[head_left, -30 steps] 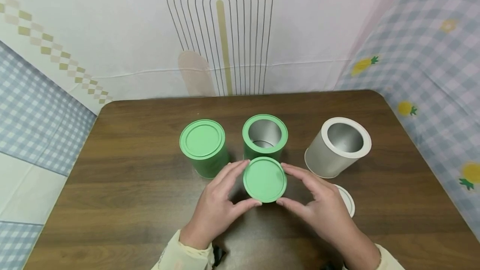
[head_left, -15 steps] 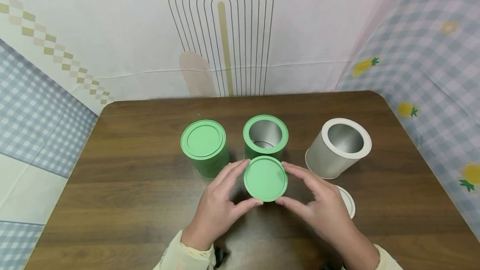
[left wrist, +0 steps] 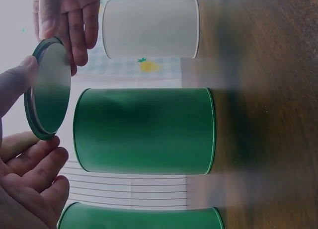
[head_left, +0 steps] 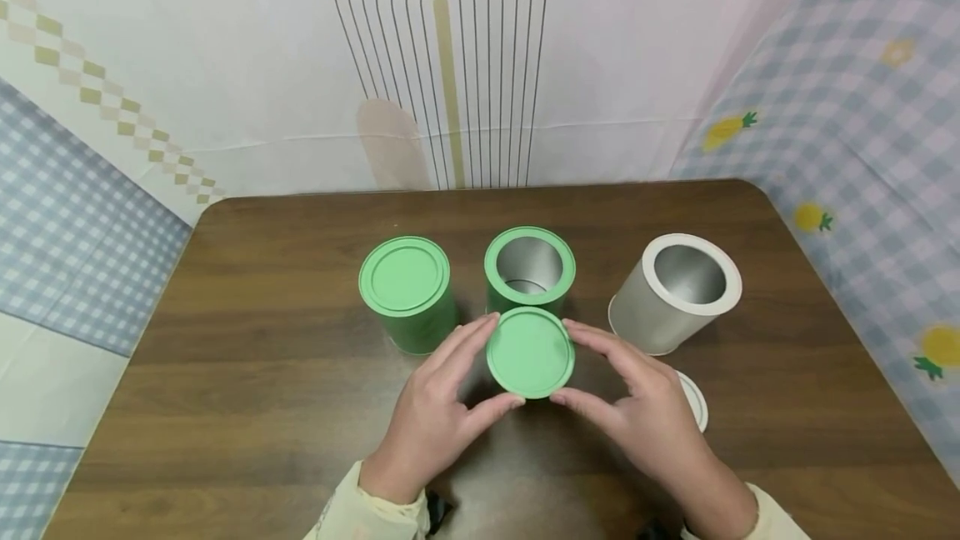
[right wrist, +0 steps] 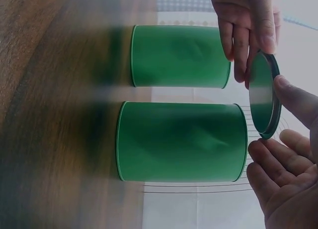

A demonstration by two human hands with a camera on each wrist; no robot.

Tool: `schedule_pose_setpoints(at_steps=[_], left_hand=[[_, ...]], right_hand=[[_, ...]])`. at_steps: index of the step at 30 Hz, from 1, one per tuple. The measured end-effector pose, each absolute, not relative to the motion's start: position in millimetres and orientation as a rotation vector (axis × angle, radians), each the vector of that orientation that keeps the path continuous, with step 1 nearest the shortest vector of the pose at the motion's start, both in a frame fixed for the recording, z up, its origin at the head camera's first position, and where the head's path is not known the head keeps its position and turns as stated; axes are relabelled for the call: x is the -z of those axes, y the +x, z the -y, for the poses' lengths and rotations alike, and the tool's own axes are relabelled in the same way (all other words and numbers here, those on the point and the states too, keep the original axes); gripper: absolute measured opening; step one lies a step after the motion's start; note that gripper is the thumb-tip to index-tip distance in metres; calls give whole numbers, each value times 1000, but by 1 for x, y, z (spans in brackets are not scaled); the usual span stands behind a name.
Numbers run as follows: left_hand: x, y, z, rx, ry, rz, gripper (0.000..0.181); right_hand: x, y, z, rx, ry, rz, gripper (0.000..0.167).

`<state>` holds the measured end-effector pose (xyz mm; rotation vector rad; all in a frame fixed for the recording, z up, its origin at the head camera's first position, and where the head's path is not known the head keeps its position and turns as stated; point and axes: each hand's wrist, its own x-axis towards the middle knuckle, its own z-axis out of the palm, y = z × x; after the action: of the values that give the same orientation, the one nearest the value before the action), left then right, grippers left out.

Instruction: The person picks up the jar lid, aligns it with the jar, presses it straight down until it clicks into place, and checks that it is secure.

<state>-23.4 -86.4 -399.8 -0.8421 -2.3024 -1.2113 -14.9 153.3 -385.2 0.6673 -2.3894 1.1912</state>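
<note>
A round green lid (head_left: 530,353) is held in the air between both hands, on the near side of an uncovered green can (left wrist: 144,130). My left hand (head_left: 438,411) grips its left edge with thumb and fingertips. On the opposite edge my right hand (head_left: 645,411) pinches it the same way. Both wrist views show the lid's shiny metal underside (right wrist: 261,92) facing down, clear of the can's rim. The can's silvery inside (head_left: 529,263) shows in the head view. To its left stands a second green can (head_left: 405,277) with its lid on.
At the right stands an uncovered white can (head_left: 660,311). A white lid (head_left: 693,402) lies on the brown wooden table (head_left: 247,373), partly hidden by the right hand. Patterned cloth (head_left: 622,48) hangs behind the table and along its sides.
The green lid has risen very slightly in the head view, towards the uncovered green can. Both hands keep their hold on it; the cans have not moved.
</note>
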Motion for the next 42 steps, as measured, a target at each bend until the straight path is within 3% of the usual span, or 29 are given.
schedule_pose_setpoints(at_steps=[18,42], left_hand=[[387,-31,84,1254,-855,2377,77],[381,-49,79,1262,-825,2399,72]], right_hand=[[373,-24,-156,-1119,702,2362,57],[367,-43,-153,-987,659,2458,68]])
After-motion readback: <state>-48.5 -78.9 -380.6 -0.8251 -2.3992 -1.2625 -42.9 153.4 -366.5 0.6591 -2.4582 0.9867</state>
